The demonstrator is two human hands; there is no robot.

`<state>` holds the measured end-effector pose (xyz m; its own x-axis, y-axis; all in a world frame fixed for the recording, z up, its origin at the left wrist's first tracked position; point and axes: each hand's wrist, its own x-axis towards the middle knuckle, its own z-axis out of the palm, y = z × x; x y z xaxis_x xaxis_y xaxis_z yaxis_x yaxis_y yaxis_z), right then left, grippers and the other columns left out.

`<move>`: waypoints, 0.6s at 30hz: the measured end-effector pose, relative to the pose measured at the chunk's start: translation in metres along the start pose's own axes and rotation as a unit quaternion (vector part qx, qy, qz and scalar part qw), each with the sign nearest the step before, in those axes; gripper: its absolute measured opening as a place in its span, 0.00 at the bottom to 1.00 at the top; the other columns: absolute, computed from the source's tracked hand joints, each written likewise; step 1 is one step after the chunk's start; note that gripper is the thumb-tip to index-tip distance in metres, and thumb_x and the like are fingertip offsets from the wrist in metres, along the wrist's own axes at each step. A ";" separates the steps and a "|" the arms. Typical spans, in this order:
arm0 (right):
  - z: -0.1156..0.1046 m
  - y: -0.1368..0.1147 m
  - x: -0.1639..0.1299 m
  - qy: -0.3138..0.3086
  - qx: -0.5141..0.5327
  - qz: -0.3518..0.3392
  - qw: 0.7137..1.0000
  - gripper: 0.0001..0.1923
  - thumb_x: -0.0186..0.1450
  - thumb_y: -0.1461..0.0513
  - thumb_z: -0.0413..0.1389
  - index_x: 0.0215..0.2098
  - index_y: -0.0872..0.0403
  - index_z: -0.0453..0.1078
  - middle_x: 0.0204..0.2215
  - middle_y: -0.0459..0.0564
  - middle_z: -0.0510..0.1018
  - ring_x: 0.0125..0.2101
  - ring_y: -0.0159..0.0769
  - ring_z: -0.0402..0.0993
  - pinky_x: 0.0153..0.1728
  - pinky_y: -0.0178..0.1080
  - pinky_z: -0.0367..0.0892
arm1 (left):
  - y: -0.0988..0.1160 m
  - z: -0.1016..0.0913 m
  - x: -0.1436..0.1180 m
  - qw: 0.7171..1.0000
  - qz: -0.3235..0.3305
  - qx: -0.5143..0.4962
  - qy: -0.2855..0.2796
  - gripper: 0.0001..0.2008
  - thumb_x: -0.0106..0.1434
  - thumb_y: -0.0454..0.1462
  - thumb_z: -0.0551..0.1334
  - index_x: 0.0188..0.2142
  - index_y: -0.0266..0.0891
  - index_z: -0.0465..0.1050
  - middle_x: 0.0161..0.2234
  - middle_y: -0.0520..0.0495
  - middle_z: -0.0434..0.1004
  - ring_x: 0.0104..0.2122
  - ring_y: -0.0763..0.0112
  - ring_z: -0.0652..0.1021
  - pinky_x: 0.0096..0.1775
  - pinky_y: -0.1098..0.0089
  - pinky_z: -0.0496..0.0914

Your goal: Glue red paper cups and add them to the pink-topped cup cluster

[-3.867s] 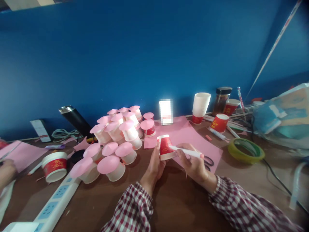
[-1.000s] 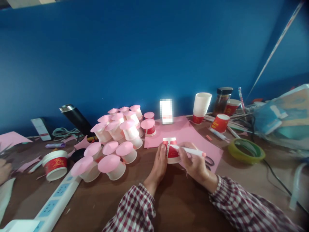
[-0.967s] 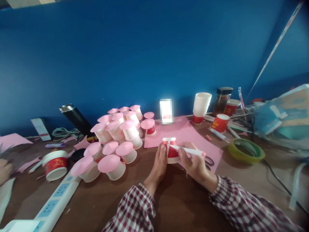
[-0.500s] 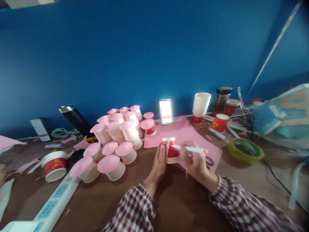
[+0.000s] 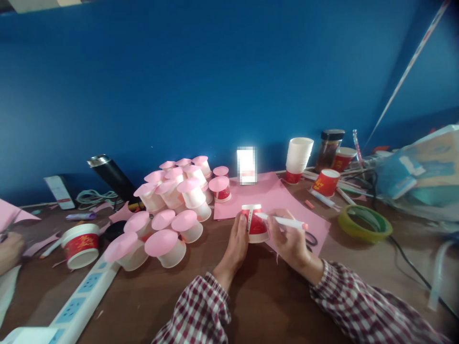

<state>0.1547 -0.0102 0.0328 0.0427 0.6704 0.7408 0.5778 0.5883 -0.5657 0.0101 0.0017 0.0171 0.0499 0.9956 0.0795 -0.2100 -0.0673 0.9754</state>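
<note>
Our left hand [image 5: 236, 241] steadies an upturned red paper cup [image 5: 255, 223] on the pink paper [image 5: 276, 198], so it cannot slide. Our right hand [image 5: 289, 239] grips a white marker [image 5: 285, 221], tip at the cup's side. Pink-topped cups [image 5: 172, 205] crowd the table [image 5: 265, 306] to the left.

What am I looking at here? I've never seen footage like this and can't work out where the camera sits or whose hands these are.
The camera is worn on a person's head and looks forward and down, so the two checked sleeves at the bottom are that person's own arms. The left hand steadies an upside-down red paper cup on the brown table. The right hand holds a white pen with its tip against the cup. Under them lies a pink paper sheet. To the left stands a cluster of pink-topped cups; a green tape roll lies to the right. The hand at the far left edge belongs to someone else.
</note>
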 end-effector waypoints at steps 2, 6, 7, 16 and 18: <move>0.000 0.000 0.000 -0.006 0.006 -0.004 1.000 0.05 0.70 0.62 0.51 0.37 0.53 0.68 0.30 0.48 0.77 0.30 0.35 0.76 0.33 0.35 0.72 | -0.001 0.000 0.001 1.000 0.006 0.012 -0.002 0.23 0.67 0.53 0.55 0.46 0.39 0.75 0.48 0.42 0.78 0.49 0.59 0.75 0.55 0.63 0.65; 0.000 -0.001 0.000 -0.016 0.007 -0.010 1.000 0.05 0.69 0.63 0.52 0.37 0.53 0.68 0.30 0.48 0.77 0.29 0.34 0.76 0.33 0.34 0.72 | 0.000 0.000 0.001 1.000 0.009 0.016 -0.010 0.24 0.67 0.54 0.54 0.48 0.39 0.74 0.47 0.43 0.78 0.48 0.60 0.76 0.52 0.64 0.67; 0.000 -0.002 0.000 -0.019 0.005 -0.010 1.000 0.05 0.69 0.63 0.52 0.36 0.53 0.68 0.30 0.48 0.77 0.29 0.34 0.76 0.32 0.34 0.72 | 0.001 0.001 0.001 1.000 0.009 0.013 -0.012 0.24 0.66 0.54 0.54 0.48 0.39 0.74 0.47 0.43 0.78 0.47 0.60 0.76 0.52 0.64 0.67; -0.003 -0.003 -0.001 0.012 0.023 0.033 0.999 0.07 0.70 0.62 0.50 0.35 0.52 0.68 0.27 0.49 0.76 0.26 0.35 0.74 0.29 0.37 0.70 | -0.014 -0.008 0.005 0.996 -0.018 -0.071 0.050 0.24 0.60 0.52 0.64 0.48 0.40 0.76 0.56 0.40 0.73 0.63 0.52 0.64 0.63 0.60 0.56; -0.002 -0.001 -0.001 0.022 0.031 0.050 0.998 0.07 0.70 0.62 0.51 0.35 0.52 0.69 0.28 0.49 0.76 0.27 0.36 0.75 0.29 0.38 0.70 | -0.019 -0.010 0.007 0.993 -0.022 -0.103 0.046 0.23 0.58 0.51 0.66 0.47 0.39 0.77 0.56 0.39 0.74 0.64 0.52 0.62 0.64 0.59 0.54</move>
<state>0.1561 -0.0125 0.0328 0.1338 0.7082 0.6933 0.5170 0.5469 -0.6585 0.0045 0.0104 -0.0026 -0.0241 0.9997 0.0098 -0.4058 -0.0188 0.9138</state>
